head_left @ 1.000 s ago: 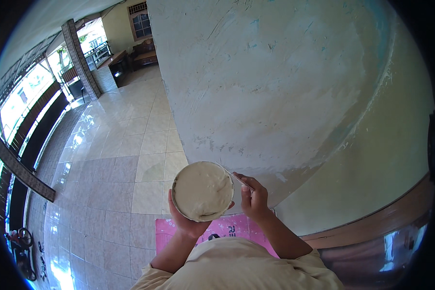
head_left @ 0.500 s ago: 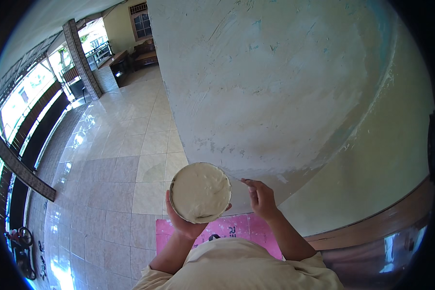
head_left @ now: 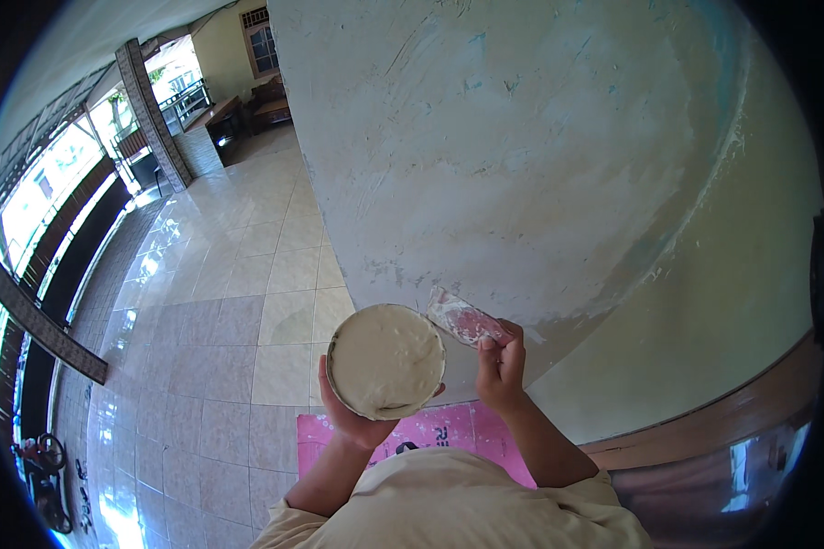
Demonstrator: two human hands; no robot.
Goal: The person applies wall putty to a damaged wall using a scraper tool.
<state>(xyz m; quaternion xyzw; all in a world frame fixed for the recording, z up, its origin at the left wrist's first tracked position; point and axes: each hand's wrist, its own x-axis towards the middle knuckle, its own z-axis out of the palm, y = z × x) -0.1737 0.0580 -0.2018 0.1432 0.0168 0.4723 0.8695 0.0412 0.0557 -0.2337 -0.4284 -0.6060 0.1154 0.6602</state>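
A round tub of smooth cream paste (head_left: 384, 361) rests in my left hand (head_left: 348, 412), whose fingers wrap round its sides and base. My right hand (head_left: 502, 371) grips a pink, flat scraper (head_left: 462, 320) smeared with pale paste; its blade is tilted up just beside the tub's right rim, in front of the patchy whitish wall (head_left: 522, 165).
A pink sheet (head_left: 476, 430) lies at my feet on the tiled floor (head_left: 211, 366). A brown, glossy piece (head_left: 705, 476) lines the lower right. At left are a pillar (head_left: 154, 110), a gate (head_left: 37, 256) and a motorbike (head_left: 46, 476); a wooden bench (head_left: 270, 105) stands farther back.
The scraper has turned from edge-on to showing its flat pink face, with my right hand shifting right, then slightly up. The tub in my left hand has moved only slightly.
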